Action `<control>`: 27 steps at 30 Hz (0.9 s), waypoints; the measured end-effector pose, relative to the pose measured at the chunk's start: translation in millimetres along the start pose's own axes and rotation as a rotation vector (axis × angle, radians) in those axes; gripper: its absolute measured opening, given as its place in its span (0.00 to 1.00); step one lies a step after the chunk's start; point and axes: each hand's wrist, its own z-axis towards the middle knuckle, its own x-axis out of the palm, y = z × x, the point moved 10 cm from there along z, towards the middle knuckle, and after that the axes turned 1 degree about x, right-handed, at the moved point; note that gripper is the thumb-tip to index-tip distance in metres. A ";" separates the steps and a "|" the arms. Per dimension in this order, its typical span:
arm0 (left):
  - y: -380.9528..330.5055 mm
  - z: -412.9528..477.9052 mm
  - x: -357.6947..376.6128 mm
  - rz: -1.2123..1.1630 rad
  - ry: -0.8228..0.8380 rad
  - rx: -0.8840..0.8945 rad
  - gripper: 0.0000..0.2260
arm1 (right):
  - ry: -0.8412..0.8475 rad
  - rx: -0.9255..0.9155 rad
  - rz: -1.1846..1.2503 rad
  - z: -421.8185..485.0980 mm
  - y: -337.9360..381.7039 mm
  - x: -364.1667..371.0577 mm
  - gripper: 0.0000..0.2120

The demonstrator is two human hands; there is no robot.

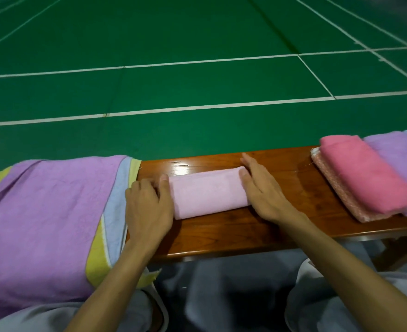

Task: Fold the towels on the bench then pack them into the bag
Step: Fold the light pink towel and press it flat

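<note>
One floor: we look out over a green sports court floor marked with white lines, beyond the counter.
Counter: a glossy brown wooden counter runs left to right in front of us.
Left towel: a large purple terry towel with blue and yellow stripes lies draped over the counter's left part.
Right stack: a folded hot pink towel sits on a folded salmon patterned cloth, beside a folded lilac towel, at the counter's right end.
Middle towel: a small pale pink folded towel lies on the bare counter between our hands.
Right hand: our right hand lies flat against this towel's right end, fingers straight and released.
Left hand: our left hand meets the towel's left end, thumb on top. Its fingers are bent with tips hidden, so we cannot tell whether they grasp it.
</note>
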 end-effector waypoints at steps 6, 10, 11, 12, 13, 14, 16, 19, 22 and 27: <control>-3.1 -2.1 10.9 0.237 0.154 -0.033 0.32 | -0.156 0.360 -0.035 -6.8 -18.2 -31.2 0.21; -16.0 -2.7 34.4 0.105 0.249 -0.063 0.26 | -0.003 0.357 -0.027 -10.5 -8.7 -11.5 0.25; -16.2 -1.7 39.4 0.081 0.276 -0.082 0.23 | 0.010 0.356 -0.053 -11.1 -8.0 -8.4 0.25; -16.7 0.0 43.0 0.044 0.294 -0.101 0.21 | 0.010 0.356 -0.084 -11.7 -8.8 -7.1 0.24; -16.5 1.4 45.7 -0.002 0.308 -0.135 0.19 | 0.005 0.357 -0.083 -11.9 -9.8 -7.5 0.22; -19.3 1.3 46.7 -0.070 0.323 -0.170 0.17 | 0.004 0.358 -0.052 -12.0 -10.8 -7.8 0.21; -27.7 -1.4 48.5 -0.316 0.365 -0.267 0.12 | -0.001 0.352 0.139 -12.5 -9.3 -9.1 0.16; -45.4 -9.0 59.3 -0.756 0.516 -0.444 0.13 | -0.069 0.329 0.513 -14.1 -4.9 -20.6 0.13; -63.1 -1.0 56.6 -0.921 0.495 -0.392 0.16 | -0.137 0.219 0.645 -17.5 -0.5 -46.5 0.22; -131.0 -3.5 54.8 -0.935 0.438 -0.030 0.28 | -0.201 -0.056 0.562 -28.8 3.3 -105.6 0.40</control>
